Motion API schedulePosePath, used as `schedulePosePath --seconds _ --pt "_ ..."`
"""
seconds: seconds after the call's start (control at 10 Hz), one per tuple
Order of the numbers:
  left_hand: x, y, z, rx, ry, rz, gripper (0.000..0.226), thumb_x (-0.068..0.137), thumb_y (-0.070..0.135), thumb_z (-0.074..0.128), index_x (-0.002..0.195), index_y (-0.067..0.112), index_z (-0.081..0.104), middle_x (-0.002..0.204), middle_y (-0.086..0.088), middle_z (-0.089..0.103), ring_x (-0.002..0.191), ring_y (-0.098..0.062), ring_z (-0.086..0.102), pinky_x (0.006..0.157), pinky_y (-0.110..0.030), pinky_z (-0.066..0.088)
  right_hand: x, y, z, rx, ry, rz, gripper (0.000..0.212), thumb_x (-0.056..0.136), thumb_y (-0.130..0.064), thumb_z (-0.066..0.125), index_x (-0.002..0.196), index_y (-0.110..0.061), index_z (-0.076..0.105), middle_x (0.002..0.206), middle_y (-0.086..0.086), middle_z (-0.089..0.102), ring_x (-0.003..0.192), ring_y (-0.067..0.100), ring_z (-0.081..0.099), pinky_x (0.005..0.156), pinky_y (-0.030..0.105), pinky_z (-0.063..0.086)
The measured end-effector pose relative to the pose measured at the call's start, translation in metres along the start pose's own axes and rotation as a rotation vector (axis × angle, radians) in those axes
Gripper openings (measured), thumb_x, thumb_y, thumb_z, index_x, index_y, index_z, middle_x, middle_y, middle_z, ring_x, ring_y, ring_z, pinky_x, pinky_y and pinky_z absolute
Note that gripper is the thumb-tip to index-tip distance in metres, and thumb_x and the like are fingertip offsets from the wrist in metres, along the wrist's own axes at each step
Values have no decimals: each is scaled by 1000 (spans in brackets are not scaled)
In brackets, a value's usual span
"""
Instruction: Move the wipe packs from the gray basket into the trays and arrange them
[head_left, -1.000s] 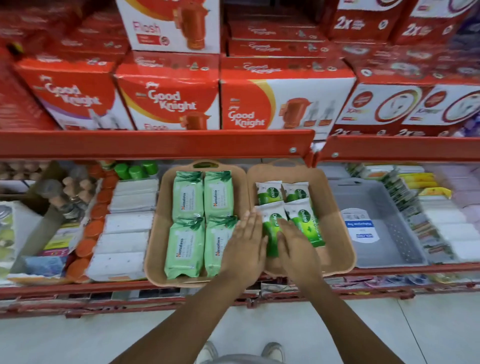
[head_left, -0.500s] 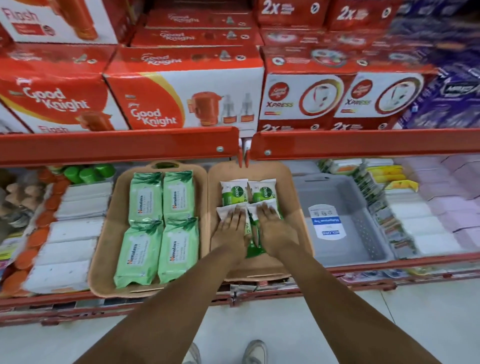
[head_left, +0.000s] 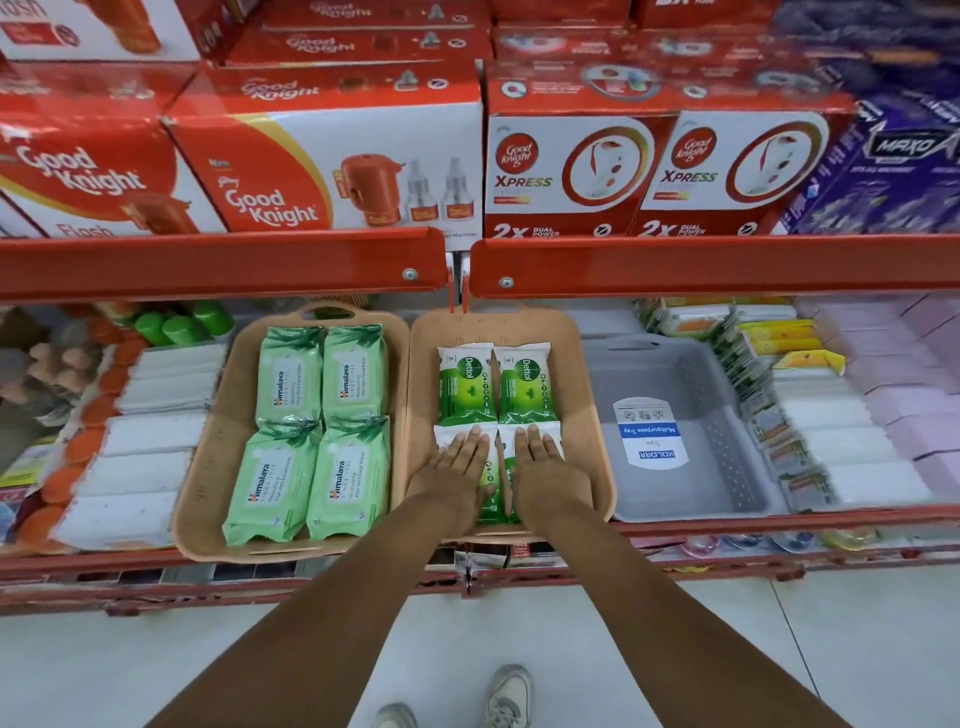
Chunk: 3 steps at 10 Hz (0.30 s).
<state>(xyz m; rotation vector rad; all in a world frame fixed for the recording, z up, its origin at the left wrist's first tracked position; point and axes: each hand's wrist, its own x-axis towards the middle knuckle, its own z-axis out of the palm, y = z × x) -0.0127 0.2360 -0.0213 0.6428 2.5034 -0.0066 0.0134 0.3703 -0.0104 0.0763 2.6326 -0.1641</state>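
Two tan trays stand side by side on the lower shelf. The left tray (head_left: 208, 467) holds several pale green Himalaya wipe packs (head_left: 311, 421) in a neat block. The right tray (head_left: 592, 431) holds two green Dettol wipe packs (head_left: 493, 382) at the back and two more at the front. My left hand (head_left: 460, 467) lies flat on the front left Dettol pack (head_left: 491, 499), fingers together. My right hand (head_left: 543, 465) lies flat on the front right Dettol pack (head_left: 553, 431). The gray basket (head_left: 727, 431), to the right of the trays, shows only its label inside.
A red shelf beam (head_left: 701, 265) runs just above the trays, with Good Knight boxes (head_left: 332, 166) on it. White packs (head_left: 150, 452) and orange caps flank the left tray; small sachets (head_left: 779, 436) and white and pink packs lie right of the basket. Floor and my shoes (head_left: 509, 696) below.
The front Dettol packs, askew a second ago, now lie straight behind the back pair. Both hands have gone forward and flattened onto them. The view has shifted right and closer.
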Motion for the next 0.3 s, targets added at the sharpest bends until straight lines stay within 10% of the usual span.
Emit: schedulePosePath --seconds 0.3 --pt "-33 -1 -24 22 264 34 52 97 35 29 142 9 28 153 -11 28 139 -25 24 115 -40 16 -36 -17 -29 103 328 42 39 98 -25 34 132 -10 44 137 10 51 121 29 51 84 39 50"
